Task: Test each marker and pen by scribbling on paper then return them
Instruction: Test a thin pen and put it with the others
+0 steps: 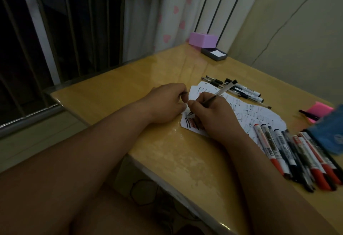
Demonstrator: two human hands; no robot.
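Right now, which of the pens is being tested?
The clear-barrelled pen pinched in the right hand, tip on the paper; all the others lie on the table.

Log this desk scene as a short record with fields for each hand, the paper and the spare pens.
right hand: grips pen, tip on paper
left hand: fingers curled at paper's left edge; grip unclear
paper: red and black scribbles near the tip
markers: row lying right of paper
other pens: lying beyond the paper
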